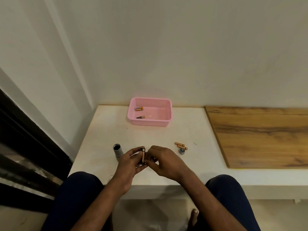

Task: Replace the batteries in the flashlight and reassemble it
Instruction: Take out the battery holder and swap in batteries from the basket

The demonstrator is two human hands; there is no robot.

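Your left hand (129, 161) grips the battery holder (142, 155) upright, your right hand (164, 161) pinches its side, just right of the flashlight body (117, 151) on the table (106, 130).

A white ledge (191, 130) meets plain pale walls (166, 47), with a wooden board (260, 135) at right.

Both hands held a battery holder over the tabletop.
The left hand (129, 161) and right hand (164, 161) gripped the battery holder (142, 155); the flashlight body (118, 151) lay just left on the tabletop (150, 135).
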